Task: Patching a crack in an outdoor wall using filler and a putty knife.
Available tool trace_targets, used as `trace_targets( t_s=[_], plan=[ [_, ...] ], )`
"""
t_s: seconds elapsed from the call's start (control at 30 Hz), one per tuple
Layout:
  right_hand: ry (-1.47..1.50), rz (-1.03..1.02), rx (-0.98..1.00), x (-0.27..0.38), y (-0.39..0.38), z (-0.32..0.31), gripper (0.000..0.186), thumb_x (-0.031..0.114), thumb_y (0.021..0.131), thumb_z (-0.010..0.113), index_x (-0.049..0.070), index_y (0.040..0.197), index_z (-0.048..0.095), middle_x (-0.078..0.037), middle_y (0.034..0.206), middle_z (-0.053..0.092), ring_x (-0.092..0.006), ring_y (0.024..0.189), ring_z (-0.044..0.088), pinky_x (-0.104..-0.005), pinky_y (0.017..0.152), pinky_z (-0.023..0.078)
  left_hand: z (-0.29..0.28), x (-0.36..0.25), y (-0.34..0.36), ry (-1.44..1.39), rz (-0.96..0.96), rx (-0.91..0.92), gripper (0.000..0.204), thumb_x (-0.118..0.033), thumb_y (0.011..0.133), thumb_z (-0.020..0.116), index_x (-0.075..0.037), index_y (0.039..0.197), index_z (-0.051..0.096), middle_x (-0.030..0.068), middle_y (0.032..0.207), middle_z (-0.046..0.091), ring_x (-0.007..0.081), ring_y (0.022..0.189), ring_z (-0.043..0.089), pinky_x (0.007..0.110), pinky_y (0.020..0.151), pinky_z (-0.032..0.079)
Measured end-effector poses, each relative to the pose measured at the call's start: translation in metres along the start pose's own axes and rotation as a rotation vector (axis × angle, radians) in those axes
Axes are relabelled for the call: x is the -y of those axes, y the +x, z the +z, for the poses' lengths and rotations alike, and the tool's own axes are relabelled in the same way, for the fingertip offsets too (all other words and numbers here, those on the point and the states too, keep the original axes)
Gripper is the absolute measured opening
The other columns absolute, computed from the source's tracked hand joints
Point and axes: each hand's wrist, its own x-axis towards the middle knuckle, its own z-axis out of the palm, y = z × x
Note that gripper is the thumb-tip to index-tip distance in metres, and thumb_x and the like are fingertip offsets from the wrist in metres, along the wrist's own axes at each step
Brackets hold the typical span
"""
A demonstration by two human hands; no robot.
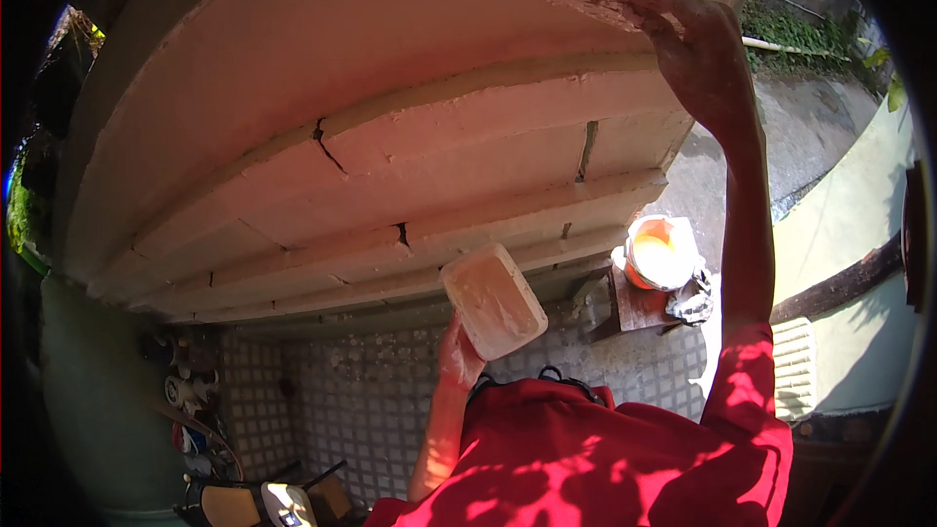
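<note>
My left hand (459, 356), fingers wrapped round its near end, holds a pale rectangular plastic tub (496, 301), smeared inside with whitish paste. Up at the far right, my right arm reaches to a large pale curved surface (390, 68) with stepped ledges. There my right hand (693, 44) is bent at the wrist and closed; something thin, pointed and pinkish juts from it against the surface. Whether that is a tool or paste-coated fingers is hard to make out. Dark cracks and gaps cut across the ledges below.
An orange-and-white bucket (659, 252) stands on a small wooden stool (639, 304) to the right, beside a crumpled plastic bag (691, 300). Chairs (234, 506) and assorted items (190, 400) are at lower left. Tiled floor (361, 410) lies below. A pale wall (849, 205) rises at right.
</note>
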Motion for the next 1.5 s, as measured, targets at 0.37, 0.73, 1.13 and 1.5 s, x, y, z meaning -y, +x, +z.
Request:
trace_targets(
  t_s=[0.37,0.73,1.13,1.5],
  plan=[
    [-0.343,0.483,-0.533,-0.006,0.001,0.050,0.026,0.014,0.085,0.062,0.012,0.110,0.069,-0.020,0.067,0.062,-0.0339,0.060,0.063,-0.0382,0.058,0.049,0.004,0.003,0.003,0.007,0.040,-0.013,0.051,-0.032,0.099,0.044,-0.009,0.142,0.033,0.0083,0.143,0.042,0.0273,0.130,0.042,0.046,0.108,0.035],
    [-0.083,0.305,-0.417,0.050,-0.005,0.054,0.021,0.007,0.084,0.054,0.005,0.102,0.065,-0.021,0.068,0.060,-0.0354,0.057,0.061,-0.0425,0.052,0.047,0.014,0.007,0.010,0.053,0.048,0.063,0.050,-0.033,0.099,0.043,-0.009,0.142,0.034,0.0084,0.142,0.043,0.0270,0.129,0.043,0.046,0.108,0.037],
    [0.163,0.219,-0.332,0.081,0.016,0.099,0.025,0.005,0.085,0.054,0.004,0.106,0.065,-0.022,0.065,0.056,-0.0390,0.062,0.060,-0.0428,0.055,0.046,0.020,0.003,0.009,0.080,0.004,0.049,0.051,-0.035,0.098,0.044,-0.009,0.141,0.035,0.0083,0.141,0.044,0.0262,0.128,0.044,0.045,0.107,0.038],
    [-0.368,0.474,-0.280,0.056,0.038,0.069,0.009,0.009,0.080,0.057,0.003,0.079,0.064,-0.020,0.071,0.063,-0.0380,0.066,0.063,-0.0466,0.059,0.050,0.001,-0.011,0.007,0.035,-0.007,0.026,0.049,-0.034,0.099,0.044,-0.010,0.141,0.036,0.0080,0.141,0.044,0.0259,0.128,0.045,0.044,0.106,0.038]
  ],
)
